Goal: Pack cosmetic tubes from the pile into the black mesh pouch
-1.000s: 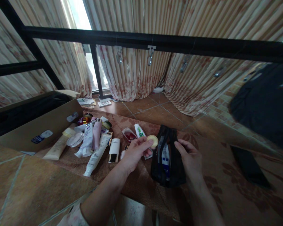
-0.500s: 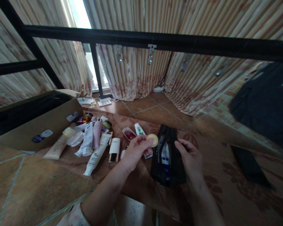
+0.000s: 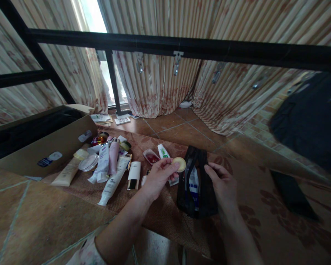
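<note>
Between thumb and fingers my left hand (image 3: 161,176) pinches a small round cream-yellow jar (image 3: 180,164), beside the left edge of a black mesh zip pouch (image 3: 207,198). The pouch lies unzipped, and a blue-and-white tube (image 3: 193,184) shows inside. My right hand (image 3: 220,182) grips the pouch's right edge with thumb and fingertips. Partly behind my left hand lie a white-and-green tube (image 3: 162,151) and a clear case with red contents (image 3: 150,157). A white bottle with a gold base (image 3: 134,175) lies left of that hand.
Several tubes, a pink bottle (image 3: 114,156) and jars lie heaped on the brown patterned cloth (image 3: 165,232). A cardboard box (image 3: 66,147) with black contents stands at left. A dark flat object (image 3: 292,195) lies at right. A black metal bar (image 3: 165,42) crosses before the curtains.
Almost nothing differs. The jar in my left hand has shifted very slightly to the right, and my right hand stays at the pouch's edge.
</note>
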